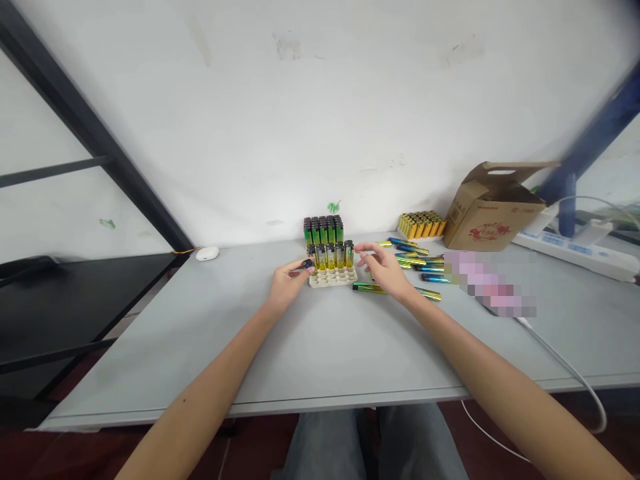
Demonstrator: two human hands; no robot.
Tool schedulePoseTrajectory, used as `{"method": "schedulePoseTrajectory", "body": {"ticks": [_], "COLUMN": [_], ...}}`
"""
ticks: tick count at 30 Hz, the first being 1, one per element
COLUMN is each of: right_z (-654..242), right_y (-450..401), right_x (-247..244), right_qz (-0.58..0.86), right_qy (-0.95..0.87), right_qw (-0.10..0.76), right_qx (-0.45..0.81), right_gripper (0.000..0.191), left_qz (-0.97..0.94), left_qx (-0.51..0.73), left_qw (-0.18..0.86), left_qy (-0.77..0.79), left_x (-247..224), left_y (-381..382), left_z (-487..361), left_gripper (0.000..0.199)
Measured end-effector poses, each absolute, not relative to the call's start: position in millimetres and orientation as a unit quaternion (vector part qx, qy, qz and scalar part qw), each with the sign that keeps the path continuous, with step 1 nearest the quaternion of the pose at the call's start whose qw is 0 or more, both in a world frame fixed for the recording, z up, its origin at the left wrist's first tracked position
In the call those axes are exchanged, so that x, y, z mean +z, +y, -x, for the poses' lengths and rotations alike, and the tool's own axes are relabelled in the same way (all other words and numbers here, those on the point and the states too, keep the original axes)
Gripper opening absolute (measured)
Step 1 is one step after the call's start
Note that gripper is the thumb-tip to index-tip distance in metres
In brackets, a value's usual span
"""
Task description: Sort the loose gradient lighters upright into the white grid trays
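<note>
My left hand is closed around a lighter, of which mainly the dark top shows, at the left side of a pale holed tray. Rows of upright black-topped, yellow-green lighters stand in the back part of this tray, while its front holes show bare. My right hand hovers by the tray's right edge, fingers apart and nothing visible in them. Below it lies a shiny green-gold lighter. More shiny blue and gold lighters lie loose to the right of that hand.
Behind the tray stands a block of green, black-topped lighters against the wall. To the right are a tray of yellow cylinders, an open cardboard box, a power strip and a blurred pink object with a white cable. A white case lies left.
</note>
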State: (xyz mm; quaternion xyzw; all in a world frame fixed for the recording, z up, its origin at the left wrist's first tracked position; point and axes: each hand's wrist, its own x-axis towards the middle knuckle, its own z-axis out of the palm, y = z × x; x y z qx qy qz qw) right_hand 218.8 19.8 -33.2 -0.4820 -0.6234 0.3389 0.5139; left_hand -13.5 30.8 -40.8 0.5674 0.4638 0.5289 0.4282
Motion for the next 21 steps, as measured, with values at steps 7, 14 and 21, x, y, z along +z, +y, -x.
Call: {"method": "schedulePoseTrajectory", "body": {"ticks": [7,14,21], "right_z": [-220,-219,-219], "right_y": [21,18,17], "right_x": [-33,-31,-28], "right_qz": [0.491,0.497,0.514], "right_qy": [-0.614,-0.620,-0.616], "right_qw": [0.514,0.506,0.506], "right_qx": [0.344,0.336,0.317], "right_gripper": [0.028,0.028,0.030], "left_qz": [-0.564,-0.597,-0.659], "left_qx": [0.527,0.557,0.523], "left_qw": [0.402,0.242,0.112], "left_qy": [0.493,0.525,0.529], "left_x": [-44,-50,-52], "left_y": [34,39,42], "left_z": [16,17,20], "left_gripper": [0.029,0.025,0.021]}}
